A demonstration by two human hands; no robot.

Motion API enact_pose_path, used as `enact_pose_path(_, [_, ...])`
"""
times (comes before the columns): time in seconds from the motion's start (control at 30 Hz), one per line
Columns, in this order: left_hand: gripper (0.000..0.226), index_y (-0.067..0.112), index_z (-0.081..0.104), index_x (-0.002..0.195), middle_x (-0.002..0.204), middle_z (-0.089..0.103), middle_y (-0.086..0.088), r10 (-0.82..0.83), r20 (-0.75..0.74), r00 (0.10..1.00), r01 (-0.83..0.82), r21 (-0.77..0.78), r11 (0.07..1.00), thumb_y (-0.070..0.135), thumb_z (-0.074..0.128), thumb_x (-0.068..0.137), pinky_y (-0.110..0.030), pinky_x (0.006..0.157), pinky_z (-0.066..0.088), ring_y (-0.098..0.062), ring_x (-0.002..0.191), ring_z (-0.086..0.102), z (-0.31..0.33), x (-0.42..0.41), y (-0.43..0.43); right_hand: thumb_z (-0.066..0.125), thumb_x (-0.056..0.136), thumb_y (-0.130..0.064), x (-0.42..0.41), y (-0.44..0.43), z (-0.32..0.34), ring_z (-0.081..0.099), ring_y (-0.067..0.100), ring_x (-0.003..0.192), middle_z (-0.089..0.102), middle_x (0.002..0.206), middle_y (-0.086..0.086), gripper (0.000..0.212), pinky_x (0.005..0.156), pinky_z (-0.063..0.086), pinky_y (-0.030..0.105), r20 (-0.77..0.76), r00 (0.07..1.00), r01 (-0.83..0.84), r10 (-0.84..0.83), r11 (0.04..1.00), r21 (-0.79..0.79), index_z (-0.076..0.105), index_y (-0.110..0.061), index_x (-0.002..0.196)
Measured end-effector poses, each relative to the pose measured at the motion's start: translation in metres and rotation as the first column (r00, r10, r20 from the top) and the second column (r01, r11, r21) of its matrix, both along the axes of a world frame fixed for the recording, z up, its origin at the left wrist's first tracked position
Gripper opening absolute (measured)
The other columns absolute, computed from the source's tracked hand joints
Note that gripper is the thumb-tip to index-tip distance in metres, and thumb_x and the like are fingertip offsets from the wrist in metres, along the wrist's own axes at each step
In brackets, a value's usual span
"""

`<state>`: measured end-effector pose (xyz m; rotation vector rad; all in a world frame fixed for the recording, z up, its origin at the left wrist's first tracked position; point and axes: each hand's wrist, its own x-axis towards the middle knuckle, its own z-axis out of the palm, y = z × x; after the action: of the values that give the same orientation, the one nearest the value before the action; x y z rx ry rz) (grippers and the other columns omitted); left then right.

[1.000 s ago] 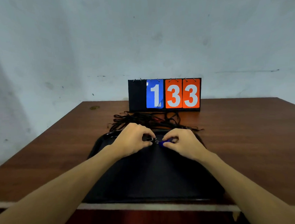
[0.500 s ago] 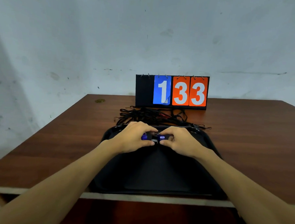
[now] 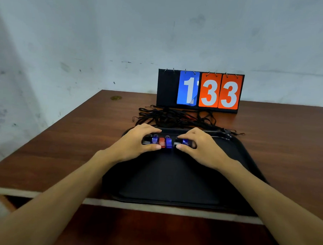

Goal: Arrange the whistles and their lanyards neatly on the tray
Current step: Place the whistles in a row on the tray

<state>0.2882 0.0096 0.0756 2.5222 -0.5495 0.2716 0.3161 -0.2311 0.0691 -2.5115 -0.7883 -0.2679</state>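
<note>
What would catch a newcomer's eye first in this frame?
The flip scoreboard with a blue 1 and orange 33 stands out at the table's far edge. Nearer, the left hand and right hand bracket a row of small blue, red and black plastic whistles at the far end of the black plastic tray. A tangle of black lanyards lies behind.

outer whistles (image 3: 185,142) half hidden under fingers (image 3: 182,136)
</note>
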Motion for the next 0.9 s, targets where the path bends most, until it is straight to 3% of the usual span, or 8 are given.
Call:
enact_pose_path(0.1, [0.053,0.023,0.051,0.133,0.129,0.051,0.005,0.001,-0.014,1.000,-0.002,-0.027,1.000,0.030,0.069,0.084,-0.026,0.101,0.040,-0.008,0.119,0.046,0.000,0.002,0.000,0.061,0.087,-0.041,0.004,0.002,0.006,0.046,0.004,0.095,0.053,0.117,-0.003,0.047,0.075,0.037,0.013,-0.016,1.000,-0.018,0.018,0.998,-0.055,0.056,-0.021,0.129])
enact_pose_path(0.27, [0.050,0.022,0.055,0.130,0.125,0.057,0.005,-0.010,-0.025,1.000,0.010,0.011,1.000,0.023,0.070,0.083,-0.021,0.098,0.038,-0.005,0.113,0.049,-0.006,0.006,-0.002,0.065,0.087,-0.034,-0.001,0.003,-0.006,0.049,-0.001,0.087,0.055,0.114,-0.004,0.040,0.075,0.040,0.013,0.026,0.999,-0.049,0.047,0.995,0.082,0.060,-0.020,0.125])
enact_pose_path(0.5, [0.045,0.022,0.058,0.127,0.121,0.060,0.007,0.000,-0.005,1.000,0.000,0.031,1.000,0.023,0.070,0.083,-0.020,0.096,0.040,-0.004,0.110,0.051,-0.009,0.008,-0.001,0.069,0.083,-0.036,0.001,0.000,-0.009,0.054,0.008,0.094,0.055,0.111,-0.007,0.042,0.080,0.048,0.022,0.032,0.997,-0.067,0.064,0.992,0.106,0.062,-0.020,0.122])
enact_pose_path(0.63, [0.044,0.022,0.059,0.126,0.120,0.060,0.007,0.005,-0.013,1.000,-0.005,0.025,1.000,0.024,0.070,0.083,-0.015,0.091,0.037,-0.004,0.108,0.051,-0.009,0.008,0.000,0.068,0.084,-0.035,0.002,0.000,-0.009,0.053,0.006,0.095,0.055,0.111,-0.007,0.041,0.081,0.046,0.019,0.022,0.998,-0.066,0.064,0.992,0.112,0.062,-0.019,0.121])
enact_pose_path(0.9, [0.042,0.022,0.058,0.125,0.120,0.060,0.007,0.007,-0.015,1.000,-0.007,0.023,1.000,0.026,0.068,0.084,-0.019,0.092,0.040,-0.004,0.108,0.052,-0.007,0.005,-0.002,0.061,0.089,-0.039,-0.001,0.001,-0.009,0.051,0.006,0.104,0.056,0.115,-0.007,0.040,0.091,0.046,0.024,0.026,0.997,-0.072,0.070,0.994,0.080,0.059,-0.020,0.123])
